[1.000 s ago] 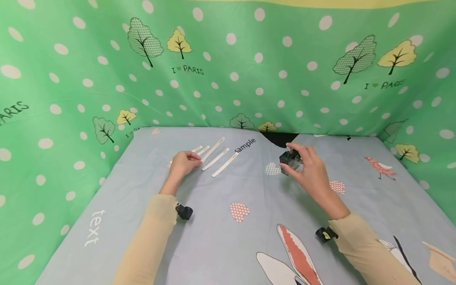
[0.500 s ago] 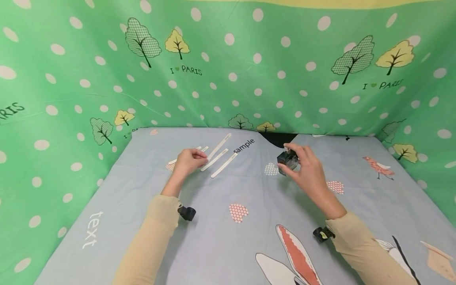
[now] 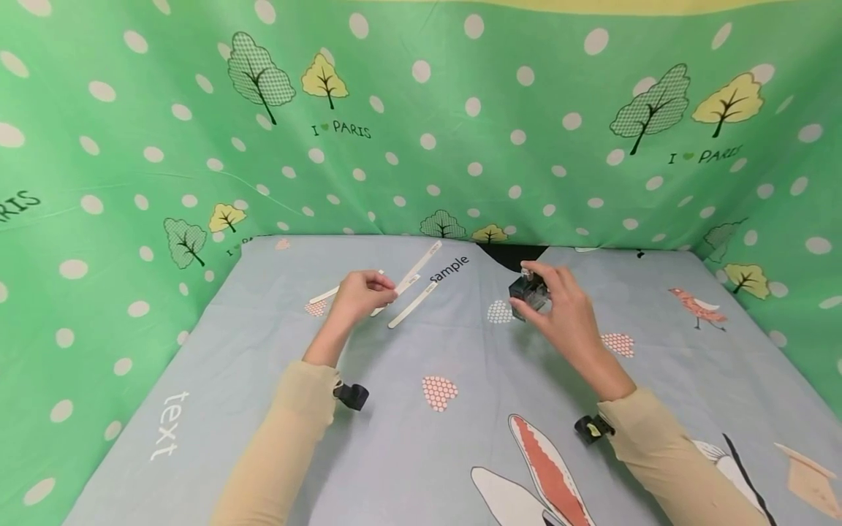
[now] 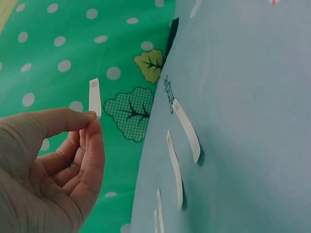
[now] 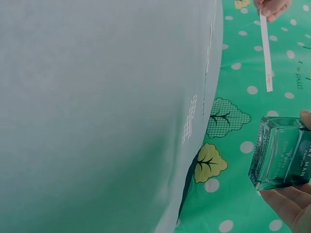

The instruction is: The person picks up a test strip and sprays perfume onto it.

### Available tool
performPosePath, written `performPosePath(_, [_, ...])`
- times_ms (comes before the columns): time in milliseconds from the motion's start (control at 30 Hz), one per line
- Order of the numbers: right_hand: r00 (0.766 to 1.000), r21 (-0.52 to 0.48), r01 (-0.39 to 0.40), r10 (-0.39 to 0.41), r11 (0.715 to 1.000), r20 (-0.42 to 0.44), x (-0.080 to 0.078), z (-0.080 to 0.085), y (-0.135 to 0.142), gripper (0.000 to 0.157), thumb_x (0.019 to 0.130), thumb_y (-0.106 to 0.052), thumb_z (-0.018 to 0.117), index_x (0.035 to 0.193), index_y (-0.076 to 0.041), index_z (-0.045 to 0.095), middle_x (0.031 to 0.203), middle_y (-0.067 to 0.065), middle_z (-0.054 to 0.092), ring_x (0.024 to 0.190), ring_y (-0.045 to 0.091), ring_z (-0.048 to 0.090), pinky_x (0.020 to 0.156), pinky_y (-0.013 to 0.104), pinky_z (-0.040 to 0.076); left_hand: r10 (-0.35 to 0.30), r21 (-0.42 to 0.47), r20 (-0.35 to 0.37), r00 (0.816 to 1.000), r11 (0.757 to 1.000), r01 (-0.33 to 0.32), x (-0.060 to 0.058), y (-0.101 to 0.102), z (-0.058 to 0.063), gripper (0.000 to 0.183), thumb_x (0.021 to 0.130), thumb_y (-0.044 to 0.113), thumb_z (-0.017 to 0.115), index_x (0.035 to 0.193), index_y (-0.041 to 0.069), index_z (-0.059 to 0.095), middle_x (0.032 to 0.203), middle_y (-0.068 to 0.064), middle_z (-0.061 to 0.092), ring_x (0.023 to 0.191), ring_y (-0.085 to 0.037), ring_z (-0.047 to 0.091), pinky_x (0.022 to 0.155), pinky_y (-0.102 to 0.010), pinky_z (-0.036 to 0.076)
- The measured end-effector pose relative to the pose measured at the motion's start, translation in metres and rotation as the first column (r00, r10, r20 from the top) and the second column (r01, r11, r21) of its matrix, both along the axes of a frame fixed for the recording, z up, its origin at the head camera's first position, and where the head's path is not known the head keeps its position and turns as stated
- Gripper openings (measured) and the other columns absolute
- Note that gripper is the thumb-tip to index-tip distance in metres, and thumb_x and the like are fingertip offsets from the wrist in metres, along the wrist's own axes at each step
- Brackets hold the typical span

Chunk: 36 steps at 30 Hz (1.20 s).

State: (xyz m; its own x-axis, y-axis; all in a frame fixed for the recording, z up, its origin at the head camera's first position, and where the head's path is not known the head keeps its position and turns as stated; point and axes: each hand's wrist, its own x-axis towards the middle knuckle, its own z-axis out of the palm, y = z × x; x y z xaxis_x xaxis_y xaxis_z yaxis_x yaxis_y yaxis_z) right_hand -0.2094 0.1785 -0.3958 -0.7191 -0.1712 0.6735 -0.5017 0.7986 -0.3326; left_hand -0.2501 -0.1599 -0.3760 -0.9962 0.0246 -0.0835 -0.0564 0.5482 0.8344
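Note:
My left hand (image 3: 363,298) pinches one end of a white perfume test strip (image 3: 422,263) between thumb and fingertips. The strip slants up and away to the right, raised over the bed-sheet-like cloth. Across from it, my right hand (image 3: 575,329) grips a dark, clear-glass perfume bottle (image 5: 278,156), held above the cloth. One fingertip lies at the sprayer on top, and the thumb is at the lower side. Below the left hand, more test strips lie in a slanted row, among them a curved strip (image 4: 188,131) and another strip (image 4: 176,171). The left hand partly hides some.
A grey-blue printed cloth (image 3: 388,438) covers the work surface. Behind it hangs a green dotted curtain (image 3: 395,109), which meets the surface at its far edge. A small camera (image 3: 351,396) is strapped on the left wrist, another camera (image 3: 590,429) on the right.
My left hand has moved right with the strip, lifting it off the row so that its far end now reaches beyond the other strips. The right hand with the bottle has stayed nearly still.

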Motion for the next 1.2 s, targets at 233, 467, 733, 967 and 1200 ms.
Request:
performPosePath(233, [1.0,-0.006,-0.008,0.008,1.0,-0.01,-0.003,0.002,-0.002,0.064,0.079,-0.024,0.085,0.135,-0.017,0.055,0.108,0.019,0.061,0.078,0.028,0.054,0.059,0.038,0.046,-0.033,0.006,-0.001,0.999,0.999,0.033,0.003,0.01,0.006,0.018,0.086,0.013,0.074,0.101,0.002,0.071,0.092,-0.01,0.072,0.071,-0.008,0.065,0.071,-0.025,0.059])
performPosePath(467, [1.0,-0.002,-0.02,0.02,1.0,-0.023,-0.009,0.004,-0.005,0.064,0.08,-0.024,0.085,0.135,-0.017,0.054,0.11,0.018,0.063,0.083,0.029,0.057,0.062,0.042,0.05,-0.06,0.028,0.0,0.998,0.998,0.06,0.007,0.02,0.009,0.017,0.086,0.011,0.073,0.1,0.001,0.071,0.091,-0.01,0.069,0.075,-0.012,0.065,0.076,-0.025,0.06])
performPosePath(733, [1.0,0.007,-0.001,0.001,1.0,-0.012,-0.012,0.001,-0.008,0.062,0.081,-0.026,0.084,0.135,-0.02,0.055,0.109,0.017,0.062,0.082,0.03,0.058,0.057,0.042,0.048,-0.095,0.04,-0.016,0.995,0.995,0.095,0.012,0.029,0.01,0.015,0.085,0.012,0.073,0.097,0.003,0.071,0.088,-0.007,0.068,0.076,-0.014,0.065,0.075,-0.026,0.059])
performPosePath(967, [0.999,0.011,-0.01,0.01,1.0,-0.037,-0.014,-0.001,-0.011,0.062,0.079,-0.026,0.085,0.133,-0.019,0.056,0.109,0.019,0.06,0.076,0.031,0.058,0.051,0.04,0.046,-0.122,0.041,-0.021,0.992,0.992,0.123,0.016,0.035,0.012,0.014,0.085,0.012,0.073,0.097,0.003,0.071,0.088,-0.008,0.069,0.075,-0.013,0.066,0.077,-0.031,0.06])
performPosePath(1200, [0.998,0.01,-0.019,0.019,1.0,-0.053,-0.016,-0.002,-0.013,0.061,0.078,-0.025,0.086,0.132,-0.018,0.058,0.109,0.018,0.06,0.075,0.029,0.058,0.049,0.037,0.044,-0.144,0.032,-0.032,0.989,0.989,0.145,0.019,0.044,0.014,0.014,0.084,0.012,0.074,0.096,0.004,0.071,0.088,-0.008,0.07,0.076,-0.013,0.065,0.072,-0.024,0.057])
